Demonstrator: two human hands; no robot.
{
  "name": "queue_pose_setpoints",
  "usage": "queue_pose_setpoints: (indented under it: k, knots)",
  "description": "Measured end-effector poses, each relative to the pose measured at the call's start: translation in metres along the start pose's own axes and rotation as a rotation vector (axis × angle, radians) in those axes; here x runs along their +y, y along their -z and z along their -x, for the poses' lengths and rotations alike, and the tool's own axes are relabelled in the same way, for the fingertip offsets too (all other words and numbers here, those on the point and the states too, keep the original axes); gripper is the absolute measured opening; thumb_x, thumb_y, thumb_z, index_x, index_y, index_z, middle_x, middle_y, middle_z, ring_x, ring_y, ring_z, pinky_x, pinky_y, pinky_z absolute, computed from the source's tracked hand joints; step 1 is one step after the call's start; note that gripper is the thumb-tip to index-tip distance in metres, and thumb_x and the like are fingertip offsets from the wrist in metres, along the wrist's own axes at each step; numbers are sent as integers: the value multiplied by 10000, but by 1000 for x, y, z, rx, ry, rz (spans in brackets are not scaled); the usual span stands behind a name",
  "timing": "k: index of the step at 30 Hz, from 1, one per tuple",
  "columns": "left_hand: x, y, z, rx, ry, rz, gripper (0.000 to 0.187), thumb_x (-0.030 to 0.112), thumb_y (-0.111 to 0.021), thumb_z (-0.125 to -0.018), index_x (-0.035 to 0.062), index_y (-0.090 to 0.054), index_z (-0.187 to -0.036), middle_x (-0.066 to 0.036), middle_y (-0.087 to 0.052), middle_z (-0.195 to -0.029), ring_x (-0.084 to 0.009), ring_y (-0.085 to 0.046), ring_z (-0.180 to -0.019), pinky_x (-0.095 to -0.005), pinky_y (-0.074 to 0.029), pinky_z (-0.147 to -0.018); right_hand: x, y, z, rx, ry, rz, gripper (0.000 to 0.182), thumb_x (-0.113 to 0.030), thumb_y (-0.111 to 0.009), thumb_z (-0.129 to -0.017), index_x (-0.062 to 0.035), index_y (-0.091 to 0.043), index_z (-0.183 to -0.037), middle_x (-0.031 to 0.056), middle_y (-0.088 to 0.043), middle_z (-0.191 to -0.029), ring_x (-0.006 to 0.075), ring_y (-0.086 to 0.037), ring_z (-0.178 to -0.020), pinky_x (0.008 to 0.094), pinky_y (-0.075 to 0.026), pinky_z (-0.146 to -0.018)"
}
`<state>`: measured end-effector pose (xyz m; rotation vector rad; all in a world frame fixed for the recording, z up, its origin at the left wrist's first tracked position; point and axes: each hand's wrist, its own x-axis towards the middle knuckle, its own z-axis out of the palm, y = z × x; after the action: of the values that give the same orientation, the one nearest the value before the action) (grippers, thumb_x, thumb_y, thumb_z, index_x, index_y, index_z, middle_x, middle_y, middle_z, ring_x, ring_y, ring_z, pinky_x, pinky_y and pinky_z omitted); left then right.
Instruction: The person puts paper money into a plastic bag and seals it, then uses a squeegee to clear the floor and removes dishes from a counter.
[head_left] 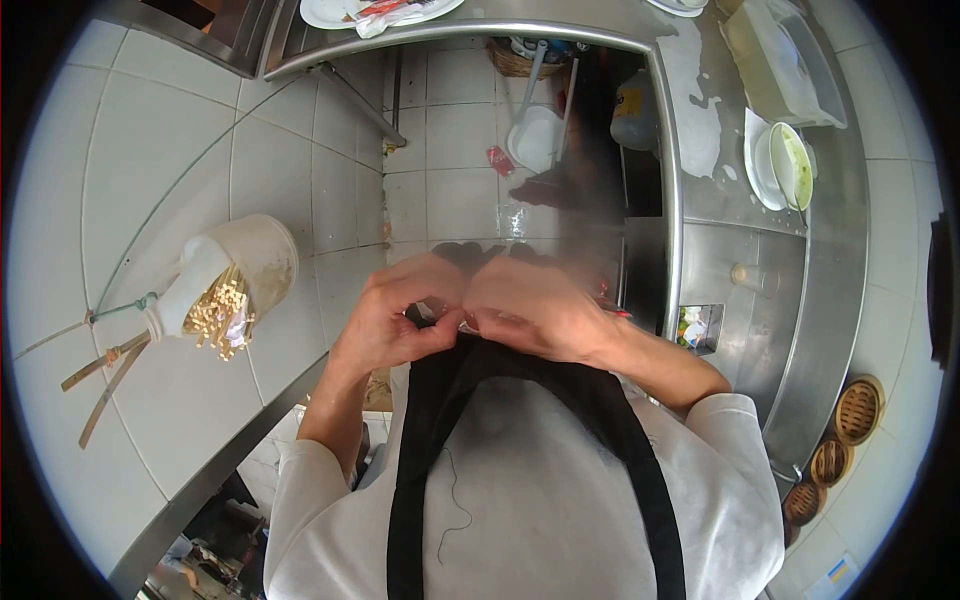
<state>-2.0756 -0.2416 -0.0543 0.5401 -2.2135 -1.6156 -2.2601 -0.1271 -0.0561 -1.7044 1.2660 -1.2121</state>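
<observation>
My left hand [405,310] and my right hand [535,310] meet at chest height, just above the top of the black apron [530,365]. The fingers of both are curled, with thumb and forefinger pinched together. Between the fingertips shows a small bit of something pale and reddish, too small and covered to name. Dark cloth or another dark thing peeks through the curl of my left hand. The far side of both hands is blurred.
A cut plastic jug [270,265] of chopsticks hangs on the tiled wall at left. A steel counter [735,215] at right bears a bowl [790,168] and a plastic bin [775,70]. A dustpan [537,138] stands on the floor. Round woven strainers [858,410] hang at right.
</observation>
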Motion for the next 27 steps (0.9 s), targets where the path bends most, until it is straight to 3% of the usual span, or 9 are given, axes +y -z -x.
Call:
queue_pose_setpoints:
  k: [2, 4, 8, 10, 14, 17, 27]
  knots:
    - [-1, 1, 1, 0, 7, -3, 214, -76, -681, -658, 8, -641, -850, -75, -632, -877, -164, -608, -715, -267, -493, -618, -1, 3, -2, -28, -59, -106, 168, -12, -670, -825, -24, -594, -975, 88, -590, -922, 229, -639, -723, 340, -533, -602]
    - [-5, 2, 2, -10, 15, -12, 194, -87, -680, -668, 22, -648, -825, -69, -624, -905, -131, -607, -733, -240, -486, -606, -8, 7, -4, -73, -266, -194, 170, -18, -667, -845, -22, -597, -1000, 77, -613, -947, 167, -642, -769, 305, -544, -639]
    - [-6, 4, 4, 2, -31, -7, 201, -80, -689, -664, 21, -649, -834, -74, -630, -899, -153, -613, -743, -258, -492, -619, -17, 11, -6, -95, -577, -468, 161, -39, -663, -877, -6, -591, -1017, 64, -636, -979, 95, -629, -832, 256, -539, -715]
    - [-6, 5, 5, 17, -20, 21, 238, -74, -694, -643, 17, -656, -860, -79, -642, -873, -208, -618, -759, -305, -503, -654, -13, 8, -5, -19, -641, -643, 176, -48, -668, -881, 4, -590, -1030, 60, -645, -959, 91, -626, -841, 245, -526, -742]
    - [-5, 6, 3, 35, -86, -24, 246, -66, -711, -634, 31, -660, -854, -80, -643, -890, -222, -620, -776, -312, -507, -654, 2, -1, 2, 131, -803, -998, 198, -65, -673, -888, 19, -604, -1053, 50, -663, -915, 90, -624, -838, 229, -509, -757]
    - [-9, 3, 1, 72, -157, -53, 246, -60, -718, -632, 39, -659, -849, -84, -643, -903, -221, -626, -767, -300, -512, -635, -2, 1, 0, -18, -787, -866, 192, -75, -664, -897, 13, -625, -1063, 46, -674, -905, 78, -621, -827, 225, -507, -732]
    - [-7, -1, 1, 181, -223, -157, 250, -45, -715, -614, 32, -650, -843, -110, -637, -898, -243, -634, -759, -298, -527, -651, -7, -5, -1, 86, -622, -777, 117, -32, -623, -910, -3, -642, -1021, 12, -664, -875, 37, -600, -771, 189, -480, -669]
